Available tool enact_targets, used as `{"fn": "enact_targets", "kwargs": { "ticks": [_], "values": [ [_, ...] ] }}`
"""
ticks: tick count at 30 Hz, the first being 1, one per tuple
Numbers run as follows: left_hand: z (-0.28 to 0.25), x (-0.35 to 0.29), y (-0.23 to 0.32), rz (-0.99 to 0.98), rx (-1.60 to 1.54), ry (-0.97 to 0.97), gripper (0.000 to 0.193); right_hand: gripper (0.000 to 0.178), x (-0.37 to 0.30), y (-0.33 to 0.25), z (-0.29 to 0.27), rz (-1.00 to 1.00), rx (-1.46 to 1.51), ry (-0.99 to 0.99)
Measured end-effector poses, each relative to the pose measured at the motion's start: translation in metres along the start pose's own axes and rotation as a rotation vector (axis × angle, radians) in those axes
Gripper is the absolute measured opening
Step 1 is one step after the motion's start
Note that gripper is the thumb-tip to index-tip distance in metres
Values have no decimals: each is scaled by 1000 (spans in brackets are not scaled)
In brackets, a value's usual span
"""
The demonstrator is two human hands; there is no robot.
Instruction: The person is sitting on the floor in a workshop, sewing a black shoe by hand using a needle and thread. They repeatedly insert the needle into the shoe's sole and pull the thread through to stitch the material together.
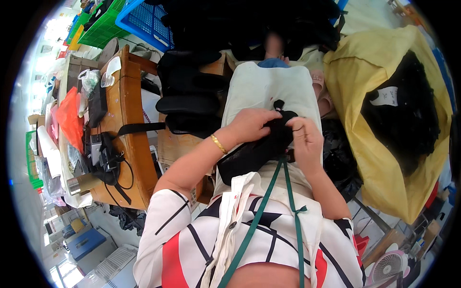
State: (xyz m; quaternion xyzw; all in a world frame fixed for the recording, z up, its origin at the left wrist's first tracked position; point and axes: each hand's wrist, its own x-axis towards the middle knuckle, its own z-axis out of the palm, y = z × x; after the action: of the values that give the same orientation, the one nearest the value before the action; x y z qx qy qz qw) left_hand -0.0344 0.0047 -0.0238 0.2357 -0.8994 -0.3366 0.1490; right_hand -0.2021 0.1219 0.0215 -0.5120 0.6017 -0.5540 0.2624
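Note:
A black, soft, elongated piece, shoe-like in shape (247,156), lies slantwise over my lap on a white cloth (269,84). My left hand (249,126), with a gold bracelet at the wrist, is closed on its upper part, the thumb pressing on the black material. At its far right end my right hand (305,139) pinches the edge between thumb and fingers. A small black tab (278,104) sticks up just beyond my left fingertips. Whether a fine tool or thread is between the fingers of the right hand, I cannot make out.
Several black padded pieces (187,104) are stacked to the left, beside a wooden table (129,96) with a black machine (105,158) and bags. On the right stands a yellow sack (355,72) of black items. A green cord (259,211) hangs over my chest.

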Motion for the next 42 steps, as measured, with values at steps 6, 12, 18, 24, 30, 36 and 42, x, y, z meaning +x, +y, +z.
{"fn": "enact_targets", "kwargs": {
  "ticks": [6, 12, 18, 24, 30, 36, 42],
  "values": [
    [-46, 10, 39, -108, -141, 149, 20, 4, 13, -3, -29, -245, -290, 78],
    [-27, 20, 69, -580, -558, -223, 31, 13, 2, -17, -17, -531, -361, 6],
    [0, 11, 46, -569, -647, -261, 24, 11, -20, -25, -35, -487, -435, -174],
    [-9, -18, 17, -781, -1237, 59, 16, 8, -63, 34, -101, 296, -257, 27],
    [-17, -15, 24, -773, -1042, 0, 16, 11, -31, 18, -77, 506, 110, -37],
    [-27, -5, 31, -609, -662, 31, 16, 9, 36, -11, -13, -158, -468, -272],
    [-44, 11, 22, -460, -566, -33, 13, 10, 64, 8, 4, -248, -651, -393]
  ]
}}
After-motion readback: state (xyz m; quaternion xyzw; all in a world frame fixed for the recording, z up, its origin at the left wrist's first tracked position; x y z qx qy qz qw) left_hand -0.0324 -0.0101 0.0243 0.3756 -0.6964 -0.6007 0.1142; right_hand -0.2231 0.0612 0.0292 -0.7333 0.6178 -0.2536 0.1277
